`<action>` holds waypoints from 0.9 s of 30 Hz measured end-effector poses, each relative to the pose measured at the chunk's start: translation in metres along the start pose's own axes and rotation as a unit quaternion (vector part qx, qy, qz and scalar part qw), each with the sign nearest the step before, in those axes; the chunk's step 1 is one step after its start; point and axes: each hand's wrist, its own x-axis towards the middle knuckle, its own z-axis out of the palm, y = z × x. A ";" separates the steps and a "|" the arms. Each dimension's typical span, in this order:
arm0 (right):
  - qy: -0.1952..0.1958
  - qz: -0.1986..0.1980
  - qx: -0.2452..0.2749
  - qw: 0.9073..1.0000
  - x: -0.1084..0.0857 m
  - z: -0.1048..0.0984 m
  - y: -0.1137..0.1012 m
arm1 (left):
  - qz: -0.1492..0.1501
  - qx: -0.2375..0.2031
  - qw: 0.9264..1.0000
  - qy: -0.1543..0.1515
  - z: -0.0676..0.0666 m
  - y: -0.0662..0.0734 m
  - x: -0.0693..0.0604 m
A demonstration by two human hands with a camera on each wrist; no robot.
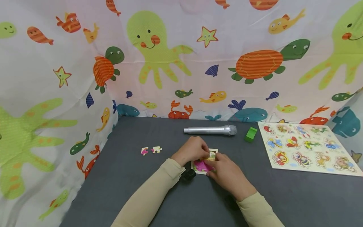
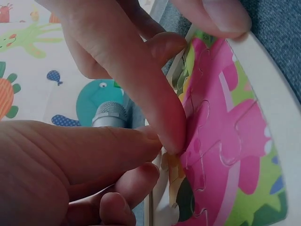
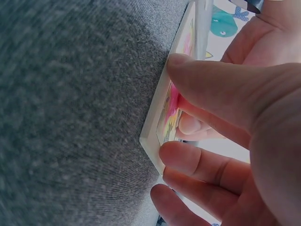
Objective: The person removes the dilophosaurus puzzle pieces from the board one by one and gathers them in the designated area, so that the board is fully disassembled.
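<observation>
Sea-animal curtain (image 1: pixel 170 97) wraps behind and beside my dark table (image 1: pixel 113 170), where a picture board (image 1: pixel 302 150) lies off to the right, likely to leave me room. My right hand (image 1: pixel 231 173) is ungripped: thumb on the near rim, index finger on the pink picture, probably keeping everything steady. My left hand (image 1: pixel 193 149) bends its fingers at the edge; whether they pinch a piece, I cannot tell. Between them lies the small framed puzzle (image 1: pixel 202 167). Beyond sit a silver microphone (image 1: pixel 210 130) and green block (image 1: pixel 250 135); two loose pieces (image 1: pixel 156 149) wait leftward, perhaps for easy reach.
</observation>
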 end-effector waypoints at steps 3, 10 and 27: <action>-0.002 0.001 -0.003 1.000 -0.001 -0.002 0.000 | 0.002 0.005 1.000 -0.003 0.001 0.001 0.001; -0.003 -0.001 -0.004 1.000 0.000 0.000 0.001 | 0.003 0.010 1.000 -0.005 0.002 0.000 0.002; 0.015 -0.022 -0.012 1.000 -0.001 0.002 0.004 | -0.013 0.015 1.000 0.010 0.006 0.001 0.003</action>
